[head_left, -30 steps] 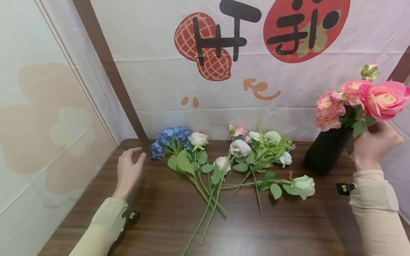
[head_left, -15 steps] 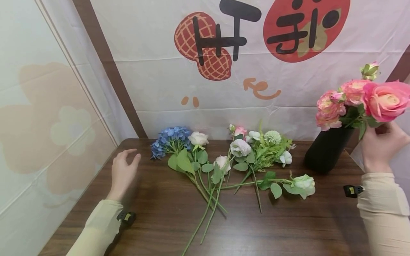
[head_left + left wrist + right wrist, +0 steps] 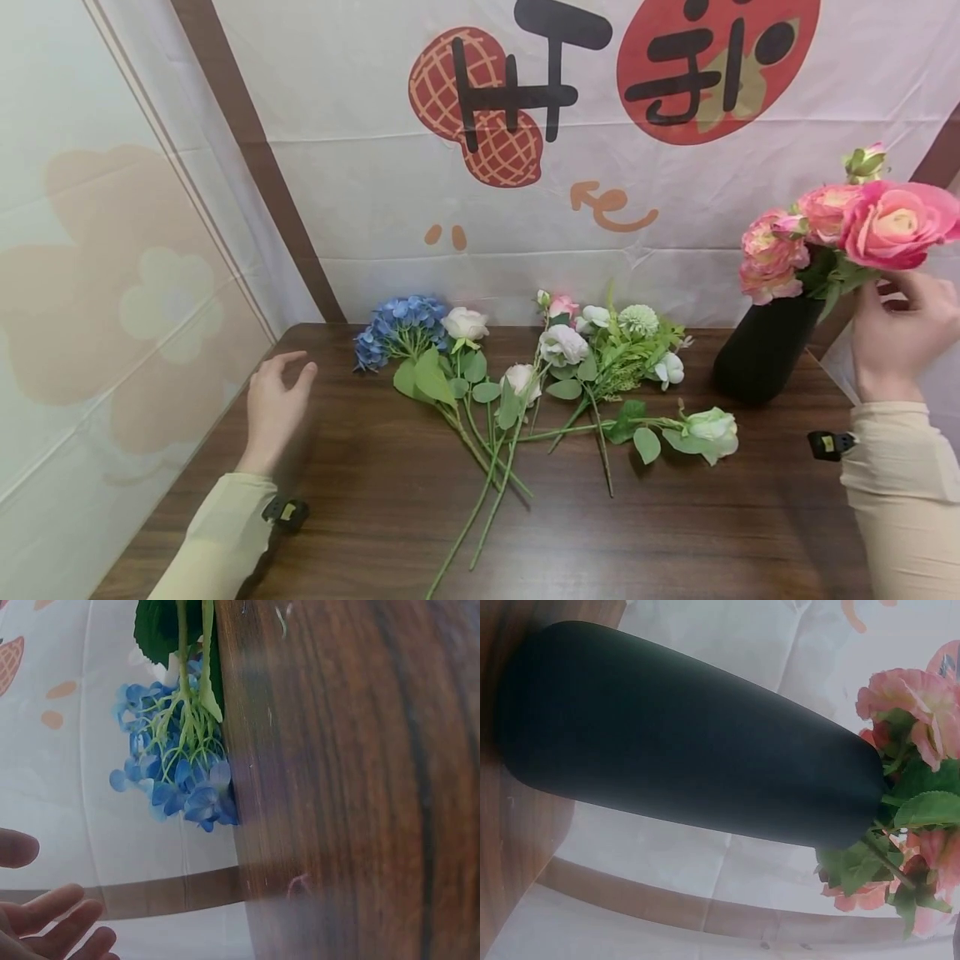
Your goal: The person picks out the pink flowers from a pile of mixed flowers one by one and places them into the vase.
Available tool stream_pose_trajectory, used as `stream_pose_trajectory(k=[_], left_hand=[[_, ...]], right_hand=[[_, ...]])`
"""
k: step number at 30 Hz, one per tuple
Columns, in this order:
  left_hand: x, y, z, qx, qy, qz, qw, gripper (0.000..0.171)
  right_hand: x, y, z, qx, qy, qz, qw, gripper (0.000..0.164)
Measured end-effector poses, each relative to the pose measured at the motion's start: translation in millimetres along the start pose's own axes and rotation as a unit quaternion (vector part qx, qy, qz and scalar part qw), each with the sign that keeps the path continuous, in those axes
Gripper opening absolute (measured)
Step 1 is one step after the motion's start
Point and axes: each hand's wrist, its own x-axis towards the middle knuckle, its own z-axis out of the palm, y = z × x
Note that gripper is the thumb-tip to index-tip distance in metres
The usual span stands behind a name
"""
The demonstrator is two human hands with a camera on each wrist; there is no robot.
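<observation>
A person's right hand (image 3: pixel 903 342) holds a large pink rose (image 3: pixel 903 221) beside the mouth of a black vase (image 3: pixel 761 354) at the back right of a dark wooden tabletop (image 3: pixel 637 542). Over the past second the hand shifts slightly to the right and the rose's head swings out, then tips further upward, while the left hand (image 3: pixel 277 408) drifts left, away from a blue hydrangea (image 3: pixel 401 329). The other loose flowers, among them a pale green rose (image 3: pixel 712 433), lie as before. The change suggests that the rose's angle is what is being worked on and that the bloom is not yet settled

The right hand's fingers curl closed just beneath the bloom, apparently pinching its stem, though the grip itself is partly hidden; the left hand's fingers hang loosely spread, holding nothing. The rose is broad and full, deep pink at its outer petals and peach at its heart, larger than the ruffled pink blooms (image 3: pixel 772 254) beside it. Green leaves (image 3: pixel 930 808) crowd the vase's mouth in the right wrist view; whether the rose's own stem reaches inside cannot be told
</observation>
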Motion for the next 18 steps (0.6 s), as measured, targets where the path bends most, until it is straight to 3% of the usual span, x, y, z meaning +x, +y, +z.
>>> stream_pose_trajectory(k=[12, 18], left_hand=[[0.1, -2.7, 0.1, 0.000, -0.002, -0.004, 1.0000, 0.038], [-0.3, -2.6, -0.3, 0.002, -0.002, -0.006, 1.0000, 0.039]], right_hand=[[-7.6, 5.7, 5.4, -0.032, -0.002, 0.000, 0.999, 0.026], [-10.1, 6.2, 9.0, -0.045, -0.002, 0.006, 0.999, 0.021]])
